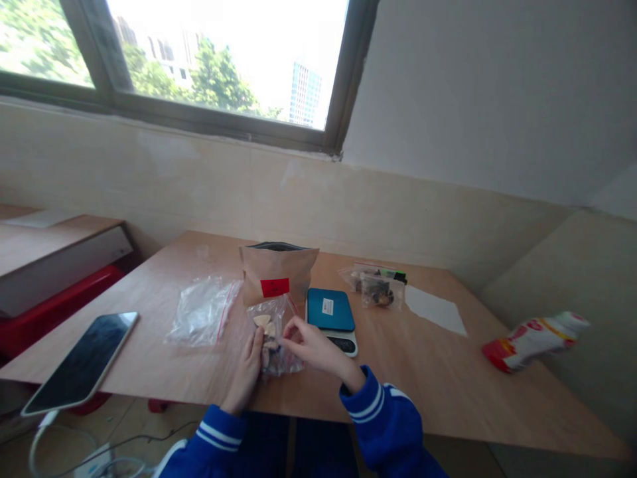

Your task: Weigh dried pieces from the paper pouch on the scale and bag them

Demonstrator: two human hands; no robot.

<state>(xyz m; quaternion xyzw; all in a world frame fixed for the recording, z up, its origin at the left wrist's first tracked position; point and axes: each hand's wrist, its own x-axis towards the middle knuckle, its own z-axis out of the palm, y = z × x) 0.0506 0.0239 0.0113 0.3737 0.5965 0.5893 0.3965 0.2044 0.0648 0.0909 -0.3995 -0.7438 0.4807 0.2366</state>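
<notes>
A clear zip-lock bag (283, 364) with pale and dark dried pieces in it lies near the table's front edge. My left hand (247, 366) holds the bag's left side, with a finger against a cream-coloured piece. At its right side, the fingers of my right hand (309, 343) are pinched together on the plastic; their tips are partly hidden. Just behind the bag stands an open brown paper pouch (253, 269) with a red label. A small scale (316, 311) with a blue top and a dark display sits right beside my right hand.
Clear zip bags (202, 309) lie on the left, near a phone (82, 362) with a white cable. Filled bags (382, 292) and a white paper sheet (435, 311) are at back right. A red-and-white bottle (532, 342) is at far right.
</notes>
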